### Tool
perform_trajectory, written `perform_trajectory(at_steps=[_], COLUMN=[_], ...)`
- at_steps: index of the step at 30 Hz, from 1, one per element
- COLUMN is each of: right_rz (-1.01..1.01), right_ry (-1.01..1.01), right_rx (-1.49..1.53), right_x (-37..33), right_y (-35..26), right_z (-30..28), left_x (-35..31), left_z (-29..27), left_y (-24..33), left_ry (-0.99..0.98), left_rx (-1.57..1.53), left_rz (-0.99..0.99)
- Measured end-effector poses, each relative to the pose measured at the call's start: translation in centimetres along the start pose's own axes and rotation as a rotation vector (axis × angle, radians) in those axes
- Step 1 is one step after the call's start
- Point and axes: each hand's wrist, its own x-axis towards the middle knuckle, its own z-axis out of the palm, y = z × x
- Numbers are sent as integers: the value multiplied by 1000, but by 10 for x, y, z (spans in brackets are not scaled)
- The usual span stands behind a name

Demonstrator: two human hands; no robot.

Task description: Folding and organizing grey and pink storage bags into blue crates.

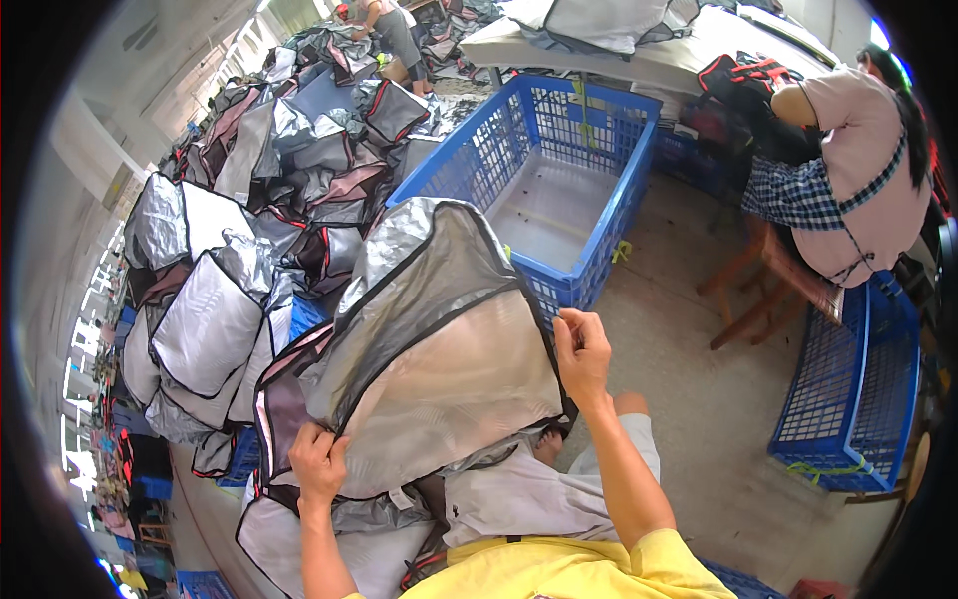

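In front of me I hold up a silver-lined fabric bag (469, 364) with black bound edges. It looks turned with its shiny lining outward, and its panels bulge and crease. My left hand (319, 461) is closed on its lower left edge, thumb against the fingers. On the opposite side, my right hand (583, 351) pinches the black-trimmed edge, fingers curled in. More silver fabric with black trim (364, 539) lies below the held bag, by my lap. What the bag's far side looks like is hidden.
A large heap of similar bags (299, 150) rises at the left and far left. Beyond my right hand stands a blue plastic crate (599, 270). To the right, a person (858, 170) sits on a wooden stool (763, 285) beside another blue crate (843, 399). A pale table (489, 48) stands behind.
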Motion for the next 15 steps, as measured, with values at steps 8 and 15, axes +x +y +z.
perform_trajectory(at_steps=[8,15], right_rz=[-369,-453], right_ry=[-127,-127], right_rx=[-170,-262], right_x=[36,43], right_y=[-36,-28], right_z=[10,26], left_x=[-1,-5], left_z=[6,6], left_y=[-4,-2], left_ry=[52,42], left_rx=[-18,-25], left_rz=[26,28])
